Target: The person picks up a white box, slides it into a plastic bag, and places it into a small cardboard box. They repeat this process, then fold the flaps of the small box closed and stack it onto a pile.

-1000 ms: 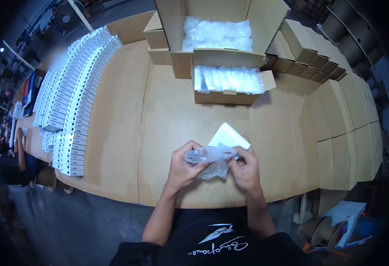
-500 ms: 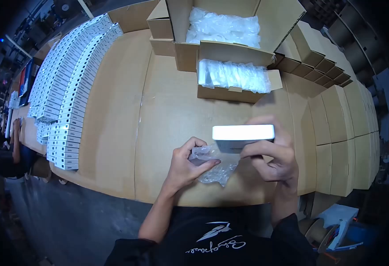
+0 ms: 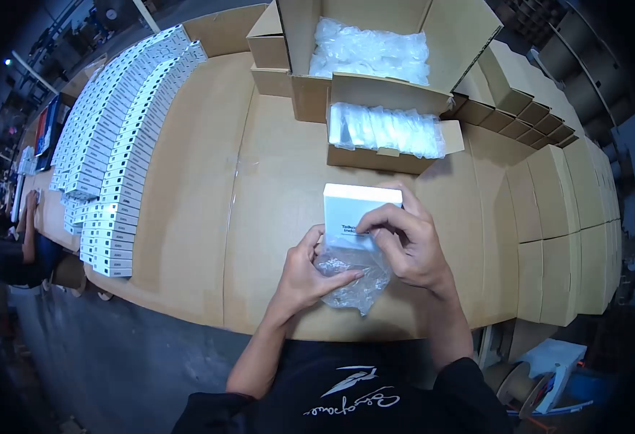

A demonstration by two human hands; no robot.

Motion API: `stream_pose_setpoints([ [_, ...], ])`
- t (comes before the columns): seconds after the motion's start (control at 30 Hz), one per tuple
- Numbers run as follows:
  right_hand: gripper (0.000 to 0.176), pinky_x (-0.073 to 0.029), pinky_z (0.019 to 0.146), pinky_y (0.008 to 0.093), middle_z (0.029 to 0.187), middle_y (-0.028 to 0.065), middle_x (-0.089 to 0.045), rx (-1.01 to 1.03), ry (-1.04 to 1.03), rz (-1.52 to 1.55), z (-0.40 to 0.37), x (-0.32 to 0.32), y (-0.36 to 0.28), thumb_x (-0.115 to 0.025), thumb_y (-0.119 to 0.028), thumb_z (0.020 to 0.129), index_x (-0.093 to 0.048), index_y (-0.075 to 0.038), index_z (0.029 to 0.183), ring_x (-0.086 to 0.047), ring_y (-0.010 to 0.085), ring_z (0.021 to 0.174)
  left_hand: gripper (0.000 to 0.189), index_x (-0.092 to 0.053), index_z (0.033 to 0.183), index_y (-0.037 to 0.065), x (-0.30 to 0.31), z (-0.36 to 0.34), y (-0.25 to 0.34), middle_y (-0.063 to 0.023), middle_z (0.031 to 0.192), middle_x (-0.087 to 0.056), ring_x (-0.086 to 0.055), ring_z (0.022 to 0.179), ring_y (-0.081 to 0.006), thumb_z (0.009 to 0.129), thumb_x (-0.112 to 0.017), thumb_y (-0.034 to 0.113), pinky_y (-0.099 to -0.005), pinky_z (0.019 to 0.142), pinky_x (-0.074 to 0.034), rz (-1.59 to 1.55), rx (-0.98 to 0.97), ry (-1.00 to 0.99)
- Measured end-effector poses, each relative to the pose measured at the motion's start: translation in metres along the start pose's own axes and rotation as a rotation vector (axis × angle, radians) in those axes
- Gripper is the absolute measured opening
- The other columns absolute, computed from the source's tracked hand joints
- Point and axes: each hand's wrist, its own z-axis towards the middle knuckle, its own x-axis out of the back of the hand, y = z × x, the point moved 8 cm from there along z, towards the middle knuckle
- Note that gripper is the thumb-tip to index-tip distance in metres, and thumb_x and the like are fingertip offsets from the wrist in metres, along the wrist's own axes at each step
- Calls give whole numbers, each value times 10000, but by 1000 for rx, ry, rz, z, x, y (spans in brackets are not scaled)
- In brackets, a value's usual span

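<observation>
My right hand (image 3: 408, 242) grips a small white box (image 3: 346, 206) by its right side, with dark lettering on the face toward me. The box stands upright, its lower end at the mouth of a clear plastic bag (image 3: 353, 278). Around the left side of that bag my left hand (image 3: 310, 275) is closed, thumb across the front. How far the box's lower edge sits inside the bag is hard to make out. Beyond my hands, an open cardboard carton (image 3: 375, 158) holds a row of plastic-wrapped items (image 3: 390, 130).
Long stacked rows of white boxes (image 3: 118, 195) line the left. A larger carton (image 3: 310, 98) with clear plastic bags (image 3: 371, 50) stands at the back. Brown cartons (image 3: 549, 217) are piled at right. Another person (image 3: 28, 239) is at far left; a cable spool (image 3: 520, 387) is at lower right.
The white box has moved left and tilted so its lettered face shows, its lower end now at the bag's mouth. My left hand keeps hold of the bag.
</observation>
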Motion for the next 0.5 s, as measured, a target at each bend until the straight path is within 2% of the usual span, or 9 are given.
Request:
stream_pose_setpoints([
  [0.07,196,-516,786,333,1055,149,-578,-76,46,74,-2,-1,7,-607,101,844,-699,-11,977,-618,240,933,703,-525,1318,-55,-1,1,1,-150,1175,-691,-677,1083,-181,751,-919,76,-325,939,-570,23,-17,-12],
  [0.1,197,-513,778,312,1070,128,-577,-39,46,50,-2,-2,8,-601,83,897,-701,-20,1033,-609,195,940,707,-523,1322,-57,-1,1,2,-153,1186,-687,-672,1098,-184,751,-918,73,-325,946,-567,34,-26,-17],
  [0.2,196,-516,773,309,1072,112,-577,-191,113,173,-10,-6,30,-601,72,912,-702,-15,1055,-608,184,931,705,-521,1328,-60,2,0,0,-150,1193,-681,-666,1113,-188,755,-912,62,-323,951,-560,35,-41,-11],
  [0.23,218,-514,822,307,1112,109,-577,-202,90,189,-12,-7,33,-610,45,926,-694,-15,1117,-602,185,958,704,-524,1330,-57,3,0,-2,-141,1193,-678,-664,1107,-184,749,-909,46,-324,956,-556,-10,-3,-1],
  [0.33,268,-502,913,323,1175,123,-562,-103,41,276,-12,-8,28,-667,-15,911,-682,-23,1178,-602,211,1037,695,-534,1328,-50,4,-1,-5,-120,1187,-675,-664,1090,-173,740,-898,12,-324,965,-548,-106,91,13],
  [0.37,438,-474,1012,357,1227,137,-540,-122,-48,238,-14,-11,30,-765,-81,841,-655,-37,1262,-583,252,1161,685,-537,1324,-50,6,-1,-7,-118,1180,-677,-666,1083,-172,743,-895,11,-321,963,-548,-107,100,14],
  [0.47,578,-467,1048,387,1251,141,-538,-68,-130,100,-14,-12,23,-837,-113,758,-639,-38,1295,-564,283,1235,666,-526,1318,-55,8,1,-10,-133,1179,-680,-675,1086,-180,764,-888,21,-312,949,-552,-91,44,2],
  [0.5,678,-448,1082,392,1273,139,-537,-79,-177,100,-17,-14,28,-868,-119,711,-611,-38,1333,-541,293,1270,667,-526,1319,-54,8,1,-10,-131,1175,-680,-675,1083,-179,764,-888,20,-312,948,-552,-90,35,-13],
])
